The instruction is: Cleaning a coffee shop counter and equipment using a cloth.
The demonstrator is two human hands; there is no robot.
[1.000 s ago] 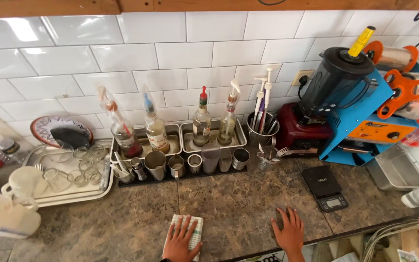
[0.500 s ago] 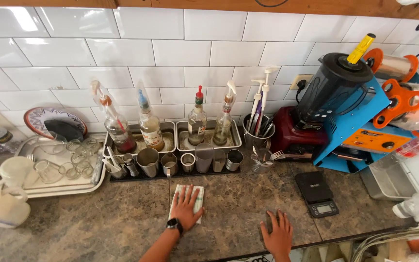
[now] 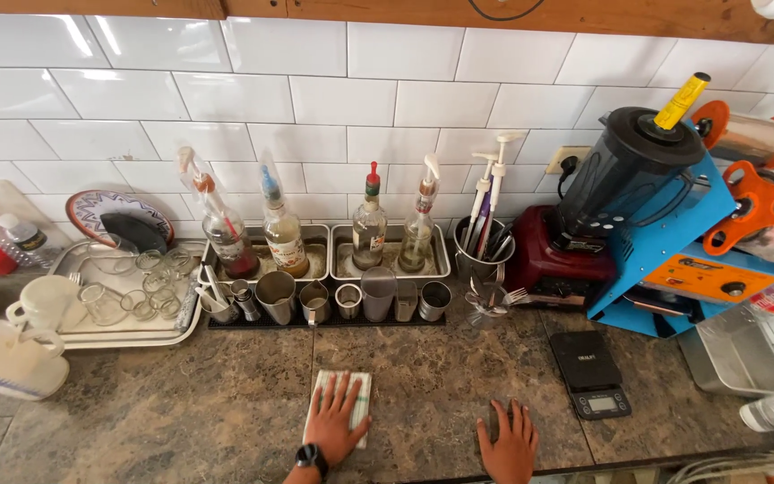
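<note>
My left hand [image 3: 335, 419] lies flat, fingers spread, pressing a white cleaning cloth [image 3: 357, 395] with a green stripe onto the brown stone counter [image 3: 190, 403]. A black watch sits on that wrist. My right hand [image 3: 508, 439] rests palm down on the bare counter to the right, near the front edge, holding nothing. Behind the cloth stands a row of small steel cups and jugs [image 3: 378, 296] on a black mat.
Syrup bottles [image 3: 369, 224] stand in steel trays at the wall. A tray of glasses [image 3: 127, 287] and a white jug [image 3: 2, 358] are left. A black scale [image 3: 590, 372], red blender [image 3: 602, 206], blue sealing machine [image 3: 700, 251] and steel pan [image 3: 732, 354] are right.
My left hand has slid the cloth slightly nearer the counter's front and to the right. My right hand has stayed on the counter. The camera has shifted a little.
</note>
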